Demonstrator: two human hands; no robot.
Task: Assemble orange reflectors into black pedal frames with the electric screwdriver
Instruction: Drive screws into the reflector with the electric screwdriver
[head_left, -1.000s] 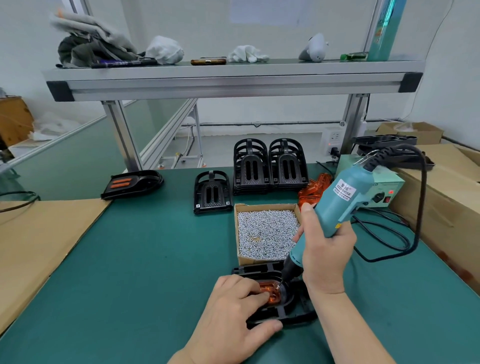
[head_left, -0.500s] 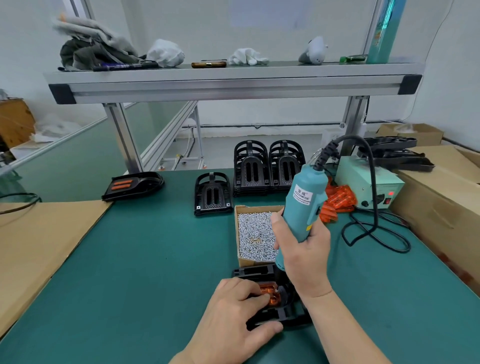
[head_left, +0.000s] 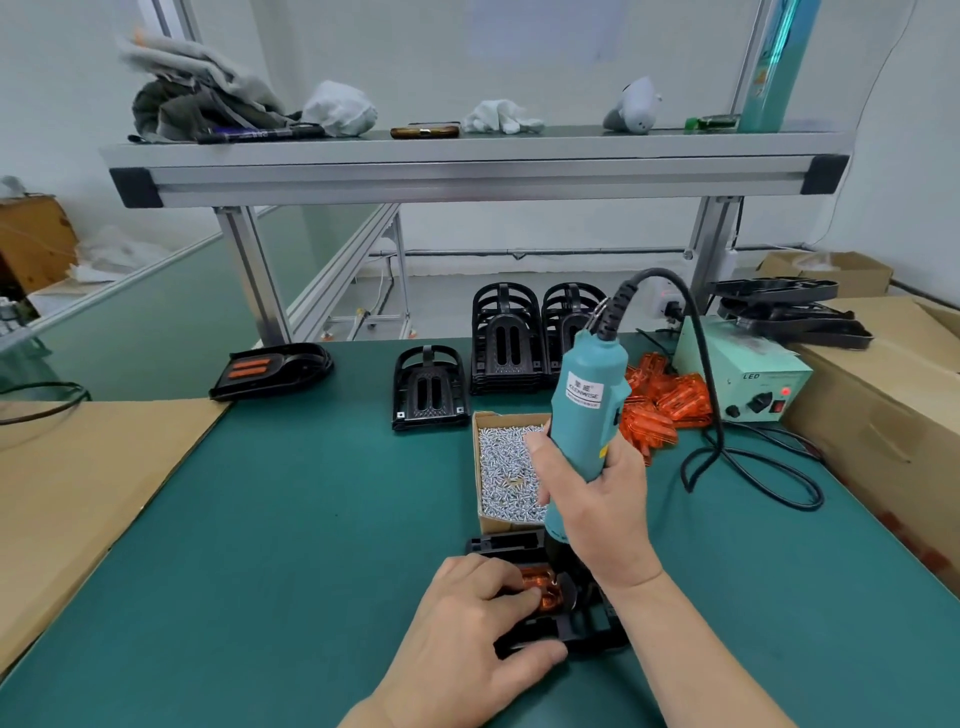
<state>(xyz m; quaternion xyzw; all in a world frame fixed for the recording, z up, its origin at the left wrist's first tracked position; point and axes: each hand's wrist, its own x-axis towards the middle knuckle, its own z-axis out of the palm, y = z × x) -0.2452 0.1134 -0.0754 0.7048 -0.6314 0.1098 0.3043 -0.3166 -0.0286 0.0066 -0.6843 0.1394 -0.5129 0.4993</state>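
Head view: I judge that I am partway through driving a screw. At the far left of the worktop (head_left: 311, 519) a finished pedal (head_left: 270, 366) lies well apart from my work, two orange strips showing.

Near the front edge my left hand (head_left: 467, 634) clamps the black pedal frame (head_left: 519, 543). Its fingers are bent down on the orange reflector (head_left: 540, 592) seated inside, and the thumb lies along the frame's near side. The frame looks like matt, ribbed plastic; the reflector is translucent and glints.

Just to the right the electric screwdriver (head_left: 587, 410) stands almost upright, nose down at the reflector's right end. My right hand (head_left: 597, 504) is wrapped round its lower barrel. The bit is hidden, so I cannot tell whether the screw is seated.

Next, I think, comes a straight downward press with the tool held plumb. After that I would take a fresh screw from the box of screws (head_left: 506, 473) just behind the frame.

Further right lies a heap of loose reflectors (head_left: 665, 400).
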